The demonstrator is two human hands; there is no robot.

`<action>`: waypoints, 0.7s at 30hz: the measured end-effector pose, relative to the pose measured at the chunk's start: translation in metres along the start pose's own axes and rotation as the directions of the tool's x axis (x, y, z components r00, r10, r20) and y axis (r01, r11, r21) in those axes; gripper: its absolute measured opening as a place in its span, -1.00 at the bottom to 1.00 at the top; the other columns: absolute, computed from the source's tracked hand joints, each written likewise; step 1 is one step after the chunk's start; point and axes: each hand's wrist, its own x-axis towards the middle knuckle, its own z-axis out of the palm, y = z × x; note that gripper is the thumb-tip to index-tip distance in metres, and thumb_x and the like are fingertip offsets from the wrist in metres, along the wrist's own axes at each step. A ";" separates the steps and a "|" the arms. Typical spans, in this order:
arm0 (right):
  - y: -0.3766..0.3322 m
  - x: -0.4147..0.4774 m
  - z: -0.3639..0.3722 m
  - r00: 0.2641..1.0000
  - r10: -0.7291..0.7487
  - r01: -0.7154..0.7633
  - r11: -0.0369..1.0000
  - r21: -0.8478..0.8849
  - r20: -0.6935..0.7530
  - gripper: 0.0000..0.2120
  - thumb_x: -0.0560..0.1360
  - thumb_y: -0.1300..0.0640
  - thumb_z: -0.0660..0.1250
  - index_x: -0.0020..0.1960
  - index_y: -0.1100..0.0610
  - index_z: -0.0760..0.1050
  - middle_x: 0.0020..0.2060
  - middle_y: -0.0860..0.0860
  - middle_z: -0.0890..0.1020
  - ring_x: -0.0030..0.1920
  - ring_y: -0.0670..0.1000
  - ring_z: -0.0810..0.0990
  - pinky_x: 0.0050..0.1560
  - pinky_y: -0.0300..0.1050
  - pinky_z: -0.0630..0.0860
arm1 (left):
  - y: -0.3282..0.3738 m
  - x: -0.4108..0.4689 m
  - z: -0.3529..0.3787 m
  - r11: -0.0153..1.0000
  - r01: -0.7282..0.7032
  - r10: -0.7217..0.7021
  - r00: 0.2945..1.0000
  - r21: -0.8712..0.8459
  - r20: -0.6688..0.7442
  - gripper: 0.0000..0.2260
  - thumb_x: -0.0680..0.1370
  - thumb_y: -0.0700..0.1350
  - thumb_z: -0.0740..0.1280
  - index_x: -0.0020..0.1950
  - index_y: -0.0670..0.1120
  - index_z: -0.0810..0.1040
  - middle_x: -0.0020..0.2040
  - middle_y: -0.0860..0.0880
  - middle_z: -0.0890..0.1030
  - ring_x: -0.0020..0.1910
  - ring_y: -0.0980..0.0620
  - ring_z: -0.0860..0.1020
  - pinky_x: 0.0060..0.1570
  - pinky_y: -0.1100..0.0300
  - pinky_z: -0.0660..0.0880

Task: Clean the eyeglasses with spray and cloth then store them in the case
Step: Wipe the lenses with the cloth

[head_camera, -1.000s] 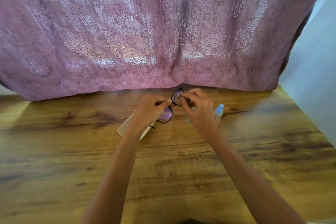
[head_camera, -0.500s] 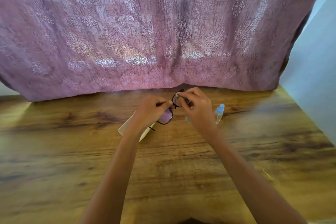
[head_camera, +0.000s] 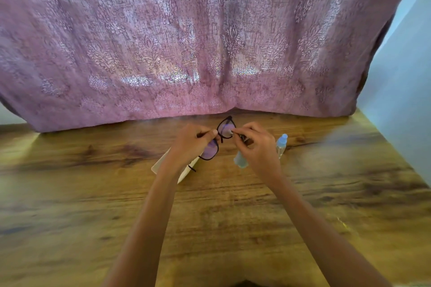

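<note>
Black-framed eyeglasses [head_camera: 211, 150] with purple-tinted lenses are held above the wooden table. My left hand [head_camera: 190, 144] grips the frame near the bridge. My right hand [head_camera: 258, 147] pinches a pale blue cloth [head_camera: 240, 161] against the far lens, and the cloth hangs down below the fingers. A white glasses case [head_camera: 163, 166] lies on the table under my left wrist, partly hidden. A small clear spray bottle [head_camera: 281, 145] with a blue cap stands just right of my right hand.
A wooden table [head_camera: 210, 216] fills the foreground. A pink patterned curtain [head_camera: 186, 42] hangs along its far edge, and a pale blue wall [head_camera: 401, 100] borders the right side.
My right fingers have shifted slightly on the far lens with the cloth, and the glasses have tilted a little. The case and the bottle have not moved.
</note>
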 end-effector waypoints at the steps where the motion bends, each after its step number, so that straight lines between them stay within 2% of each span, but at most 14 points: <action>1: -0.001 0.000 0.001 1.000 -0.011 0.011 1.000 0.001 0.009 -0.88 0.46 0.32 0.44 -0.01 0.27 0.67 -0.21 0.09 0.60 -0.28 0.00 0.57 -0.26 -0.17 0.56 | 0.000 0.000 0.000 1.000 0.001 -0.001 1.000 0.000 0.002 -0.79 0.58 -0.08 0.31 -0.17 -0.02 0.70 -0.23 0.02 0.70 -0.15 0.07 0.63 -0.08 0.21 0.47; 3: -0.004 -0.002 0.004 0.998 -0.049 0.049 0.999 0.004 0.043 -0.87 0.46 0.33 0.44 0.01 0.27 0.66 -0.19 0.09 0.59 -0.26 0.01 0.57 -0.24 -0.17 0.56 | 0.001 0.000 0.000 1.000 0.002 -0.002 1.000 0.010 0.007 -0.80 0.58 -0.08 0.31 -0.12 -0.06 0.71 -0.22 -0.02 0.70 -0.16 0.05 0.63 -0.09 0.19 0.47; 5: -0.006 -0.002 0.007 0.994 -0.087 0.087 0.996 -0.002 0.070 -0.86 0.46 0.32 0.43 0.02 0.27 0.66 -0.18 0.08 0.60 -0.25 -0.01 0.57 -0.20 -0.23 0.53 | 0.000 0.000 0.001 1.000 -0.010 0.010 1.000 0.022 0.015 -0.80 0.59 -0.07 0.31 -0.10 -0.06 0.71 -0.23 -0.04 0.70 -0.26 0.10 0.59 -0.20 0.20 0.43; 9: -0.006 0.004 0.010 0.993 -0.095 0.096 0.995 -0.011 0.064 -0.87 0.48 0.32 0.42 0.02 0.26 0.66 -0.17 0.08 0.60 -0.24 -0.04 0.56 -0.20 -0.30 0.49 | -0.003 0.001 0.002 0.998 -0.044 0.043 0.999 0.043 0.021 -0.80 0.58 -0.07 0.31 -0.18 0.05 0.70 -0.28 -0.06 0.67 -0.36 0.12 0.50 -0.28 0.25 0.34; 12: -0.001 0.013 0.008 1.000 -0.029 0.029 0.999 -0.027 -0.003 -0.86 0.48 0.31 0.42 0.03 0.25 0.66 -0.18 0.05 0.59 -0.25 -0.09 0.52 -0.22 -0.37 0.44 | -0.002 0.001 0.003 0.995 -0.071 0.069 0.997 0.071 0.028 -0.64 0.58 -0.08 0.31 -0.39 0.21 0.60 -0.43 0.06 0.56 -0.48 0.30 0.42 -0.42 0.45 0.27; 14: 0.001 0.018 0.007 0.999 0.022 -0.023 0.999 -0.022 -0.046 -0.86 0.48 0.32 0.42 0.03 0.25 0.66 -0.18 0.07 0.59 -0.26 -0.08 0.52 -0.23 -0.39 0.43 | -0.002 0.001 0.004 0.995 -0.066 0.065 0.998 0.068 0.021 -0.67 0.58 -0.08 0.32 -0.36 0.20 0.60 -0.48 0.16 0.53 -0.42 0.36 0.48 -0.38 0.48 0.32; 15: 0.002 0.019 0.007 0.998 0.029 -0.030 0.999 -0.022 -0.053 -0.86 0.48 0.33 0.42 0.03 0.26 0.66 -0.18 0.07 0.59 -0.26 -0.08 0.52 -0.23 -0.40 0.43 | -0.003 0.002 0.004 0.996 -0.056 0.055 0.998 0.062 0.018 -0.73 0.57 -0.07 0.32 -0.29 0.16 0.64 -0.44 0.20 0.58 -0.34 0.33 0.52 -0.31 0.46 0.36; 17: 0.000 0.018 0.008 0.999 0.001 -0.002 1.000 -0.030 -0.041 -0.85 0.47 0.33 0.43 0.03 0.25 0.66 -0.18 0.08 0.59 -0.25 -0.08 0.53 -0.21 -0.40 0.44 | -0.003 0.004 0.004 0.998 -0.038 0.037 0.999 0.054 0.017 -0.81 0.57 -0.05 0.31 -0.17 0.06 0.70 -0.27 0.16 0.67 -0.25 0.25 0.57 -0.19 0.30 0.44; 18: -0.002 0.016 0.009 0.999 -0.029 0.028 0.999 -0.030 -0.024 -0.85 0.47 0.32 0.43 0.04 0.25 0.66 -0.17 0.07 0.60 -0.23 -0.09 0.54 -0.20 -0.39 0.46 | -0.004 0.005 0.004 0.998 -0.035 0.034 0.999 0.056 0.017 -0.80 0.58 -0.04 0.31 -0.16 0.03 0.70 -0.28 0.16 0.67 -0.30 0.25 0.54 -0.23 0.25 0.42; 21: -0.006 0.009 0.013 0.992 -0.118 0.120 0.992 -0.033 0.033 -0.85 0.46 0.33 0.43 0.03 0.26 0.65 -0.15 0.07 0.60 -0.18 -0.17 0.50 -0.13 -0.45 0.43 | -0.003 0.005 0.004 0.997 -0.039 0.038 0.999 0.065 0.024 -0.74 0.58 -0.05 0.30 -0.30 0.08 0.62 -0.53 0.20 0.50 -0.51 0.25 0.39 -0.37 0.26 0.25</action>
